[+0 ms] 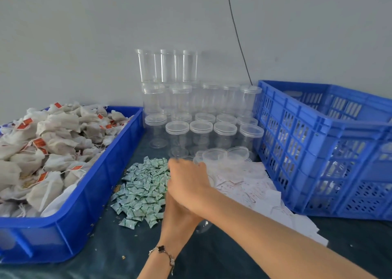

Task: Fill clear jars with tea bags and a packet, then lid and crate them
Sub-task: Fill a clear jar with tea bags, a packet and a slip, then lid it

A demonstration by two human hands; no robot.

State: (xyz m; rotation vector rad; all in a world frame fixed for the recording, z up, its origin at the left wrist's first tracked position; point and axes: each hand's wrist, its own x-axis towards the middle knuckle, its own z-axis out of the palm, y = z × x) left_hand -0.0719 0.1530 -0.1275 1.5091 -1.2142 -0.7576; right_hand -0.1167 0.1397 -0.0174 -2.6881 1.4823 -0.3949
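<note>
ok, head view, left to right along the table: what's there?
Blue tray of tea bags → green packets → white paper slips → blue crate.

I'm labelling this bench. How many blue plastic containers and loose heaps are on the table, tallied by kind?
Shallow solid-walled blue plastic tray of white tea bags: 1
Tall slotted blue plastic crate: 1
Heap of small green-and-white packets: 1
Heap of white paper slips with red print: 1
Total: 4
</note>
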